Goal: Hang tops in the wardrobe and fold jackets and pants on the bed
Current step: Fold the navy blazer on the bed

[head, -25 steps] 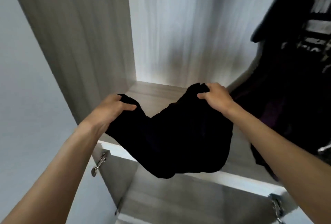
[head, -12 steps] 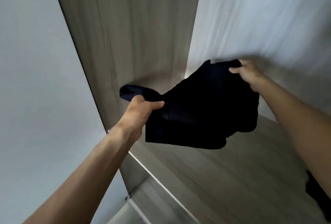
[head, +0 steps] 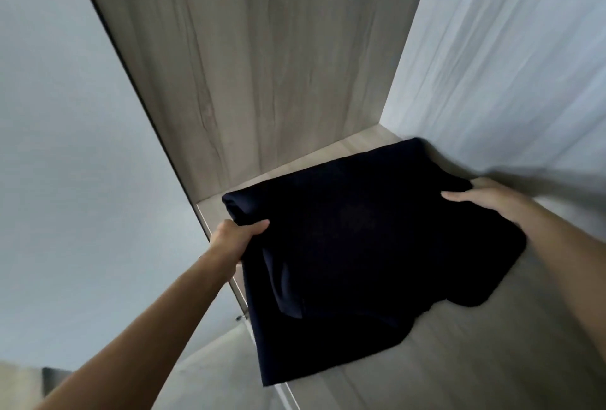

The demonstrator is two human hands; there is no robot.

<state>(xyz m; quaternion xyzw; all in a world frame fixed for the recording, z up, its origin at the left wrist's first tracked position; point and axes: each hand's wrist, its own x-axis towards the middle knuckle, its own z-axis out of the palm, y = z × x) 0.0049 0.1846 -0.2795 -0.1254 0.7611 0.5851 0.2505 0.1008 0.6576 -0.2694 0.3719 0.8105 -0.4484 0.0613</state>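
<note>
Where the garment (head: pixel 360 239) lies: over the left part of the shelf (head: pixel 492 344), dark and folded, its far corner close to the back panel (head: pixel 524 65). We cannot tell whether its whole weight is on the board.
Garment edge: the near left corner reaches past the shelf's front edge and hangs there.
Left hand (head: pixel 236 239): we grip the garment's left edge, thumb pressed on top of the cloth and fingers tucked out of sight beneath it.
Right hand (head: pixel 492 203): we hold the right edge, thumb laid straight along the top and the fingers curled at the cloth's far side. This hand is slightly blurred.
Arms: both are bare and reach in from the lower corners, one on each side of the garment.
Side panel (head: pixel 262 65): pale wood grain, upright, just left of the garment.
Wall (head: pixel 65 147): plain grey, left of the wardrobe.
</note>
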